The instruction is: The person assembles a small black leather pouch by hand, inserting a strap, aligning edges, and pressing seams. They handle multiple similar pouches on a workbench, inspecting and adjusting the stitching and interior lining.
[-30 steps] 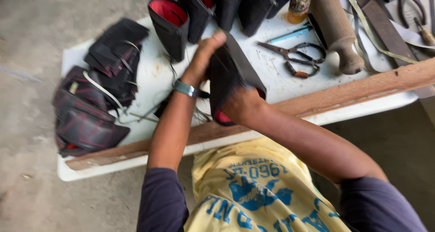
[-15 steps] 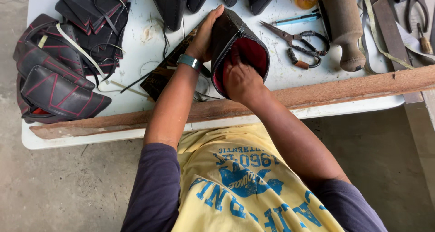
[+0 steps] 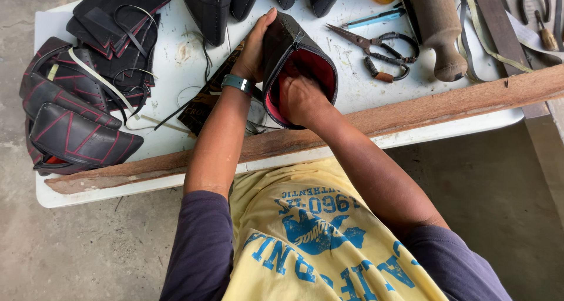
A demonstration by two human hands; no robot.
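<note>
The black pouch [image 3: 296, 66] with the red inside now sits up on the white table [image 3: 364, 95], closer than a moment ago. The left hand [image 3: 254, 48] wraps its fingers around the outside. The right hand [image 3: 299, 98] has gone deeper inside, so I cannot tell its fingers. Scissors [image 3: 376, 45] lie just beside

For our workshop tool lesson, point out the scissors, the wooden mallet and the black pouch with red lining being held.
scissors [image 3: 376, 47], head view, on the pivot where the blades meet the handles.
wooden mallet [image 3: 437, 24], head view, on its thick barrel.
black pouch [image 3: 288, 39], head view, on its outer black side.
</note>
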